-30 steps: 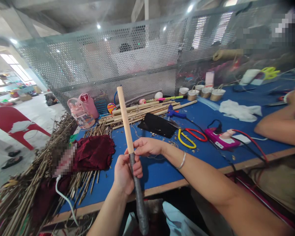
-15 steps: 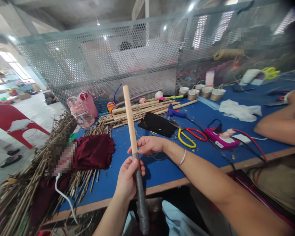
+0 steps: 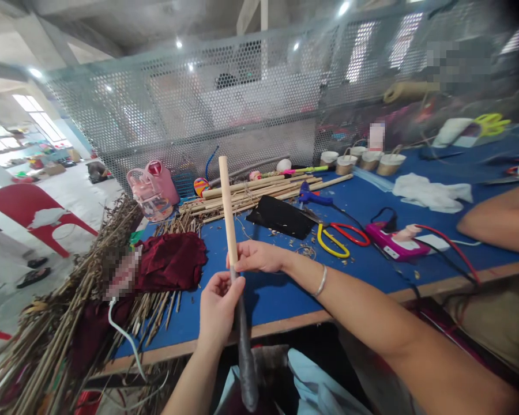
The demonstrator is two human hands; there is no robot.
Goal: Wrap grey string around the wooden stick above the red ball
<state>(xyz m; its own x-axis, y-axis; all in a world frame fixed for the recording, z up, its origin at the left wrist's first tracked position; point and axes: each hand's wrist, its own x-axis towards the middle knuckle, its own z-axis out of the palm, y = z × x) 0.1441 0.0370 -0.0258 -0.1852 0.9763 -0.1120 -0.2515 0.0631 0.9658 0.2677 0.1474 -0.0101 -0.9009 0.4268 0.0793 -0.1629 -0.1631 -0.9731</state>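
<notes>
A pale wooden stick stands nearly upright before me, its lower part covered by a dark grey wrapping. My left hand is closed around the wrapped part, thumb lying along the front. Just above it, my right hand pinches the stick where bare wood meets the wrapping. Whether a thin strand or tape end is between those fingers I cannot tell. Beyond the hands lie a black cloth piece and scissors with yellow and red handles.
A blue glue gun and a bundle of sticks lie further back. Dry stalks and a dark red cloth are at left. A purple power strip and another person's arm are at right.
My left hand's fingers have shifted on the wrapped part, and my right hand has come closer against the stick. The view has swung slightly left.
</notes>
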